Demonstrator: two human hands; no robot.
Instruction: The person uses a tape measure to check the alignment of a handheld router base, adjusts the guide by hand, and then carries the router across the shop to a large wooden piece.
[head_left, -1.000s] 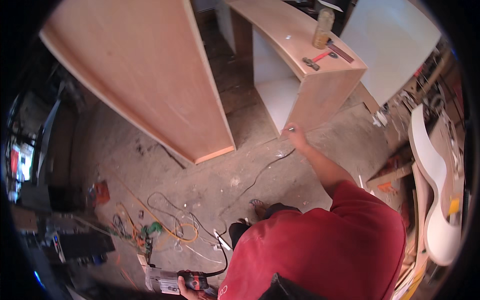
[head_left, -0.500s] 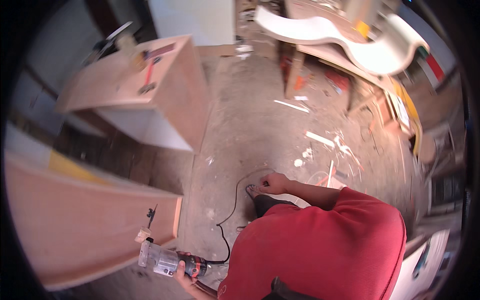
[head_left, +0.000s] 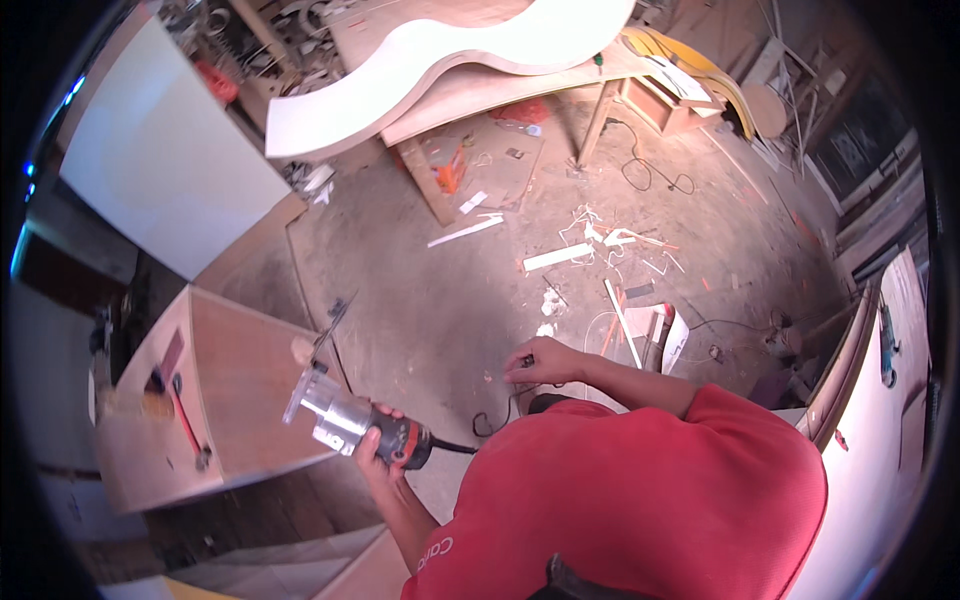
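My left hand (head_left: 375, 450) is wrapped round the dark, red-marked body of a trim router (head_left: 340, 420), held in the air at the lower left. Its silver base points to the left. A thin dark guide arm (head_left: 338, 318) with a small wooden block (head_left: 302, 349) sticks out past the base. From the router's rear end a black power cord (head_left: 452, 445) passes in front of my red shirt and loops up toward my right hand (head_left: 543, 360). That hand is closed, with a small dark end of the cord showing between its fingers.
A plywood cabinet (head_left: 260, 390) with a red-handled hammer (head_left: 186, 420) on it stands at left. A white panel (head_left: 175, 160) leans behind. Farther off, a wavy white board (head_left: 450, 55) lies on a workbench (head_left: 500, 100). Offcuts and strips (head_left: 558, 257) litter the concrete floor.
My view and body have turned to the right, so the cabinet and workbench have shifted left. The router has risen a little in my left hand. My right hand remains closed.
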